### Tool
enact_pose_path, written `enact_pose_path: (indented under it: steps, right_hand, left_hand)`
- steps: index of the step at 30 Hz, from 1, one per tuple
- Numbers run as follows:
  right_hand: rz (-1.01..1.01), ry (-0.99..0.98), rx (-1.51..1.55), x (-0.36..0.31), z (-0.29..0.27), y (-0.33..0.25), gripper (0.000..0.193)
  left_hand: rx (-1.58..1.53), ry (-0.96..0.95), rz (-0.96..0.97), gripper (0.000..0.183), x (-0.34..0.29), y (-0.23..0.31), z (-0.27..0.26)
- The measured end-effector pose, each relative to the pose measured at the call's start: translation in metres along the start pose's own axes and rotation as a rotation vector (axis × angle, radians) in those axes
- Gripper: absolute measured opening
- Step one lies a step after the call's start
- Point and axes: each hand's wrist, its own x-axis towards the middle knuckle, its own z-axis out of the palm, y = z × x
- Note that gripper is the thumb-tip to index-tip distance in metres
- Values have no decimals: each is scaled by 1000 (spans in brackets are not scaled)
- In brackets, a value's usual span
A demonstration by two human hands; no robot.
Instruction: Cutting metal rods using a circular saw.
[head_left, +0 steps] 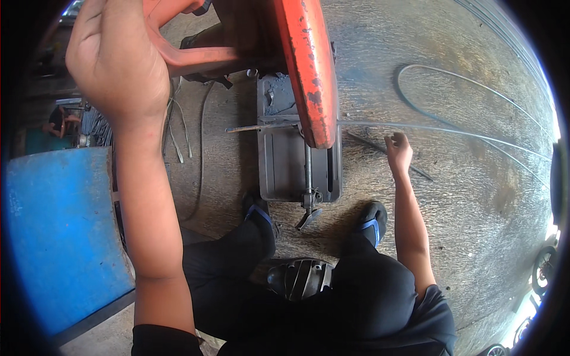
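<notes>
My left hand [122, 62] is closed around the handle of an orange cut-off saw [309, 77], whose worn blade guard slants over a grey base [285, 172]. The fingertips are hidden behind the hand. Across the base lies a thin metal rod [439, 127], its short end sticking out on the left and its long part running off to the right. My right hand [399, 153] is held just below the rod, apart from it, with the fingers curled and nothing seen in them. A threaded vise screw [308, 172] with a crank handle [309, 218] extends toward me.
A dark flat bar [423, 172] lies on the floor behind my right hand. Looped rod [409, 104] curves across the floor at right. At left stands a blue panel [65, 231], with metal stock [97, 126] beyond. A dark ribbed motor-like housing [300, 279] is between my legs.
</notes>
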Motion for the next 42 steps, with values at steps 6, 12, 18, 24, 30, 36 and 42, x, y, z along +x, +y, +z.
enact_pose_path:
  steps: [6,12,18,24,30,36,42]
  right_hand:
    - [-391,-96,-660,-46,-31,37,31]
    - [-468,-216,-692,-38,-37,52,21]
    - [-628,-278,-532,-66,-81,-19,23]
    - [-801,-367,-576,-96,-71,-127,36]
    - [-963,-384,-489,-104,0,-176,38]
    - [-1143,-405,-431,-88,68,-193,35]
    - [-1031,-336,-233,-62,93,-169,32]
  left_hand:
    - [49,5,100,25,-1,-6,-6]
    - [-197,61,-3,22,2,-16,-3]
    - [38,-11,69,17,12,-1,-26]
    - [-79,-153,-120,43,-24,0,-49]
    - [-341,730,-1444,50,-240,13,-12]
    - [-965,617,-1808,33,-351,-43,32]
    - [-950,710,-1704,36,-344,-95,52]
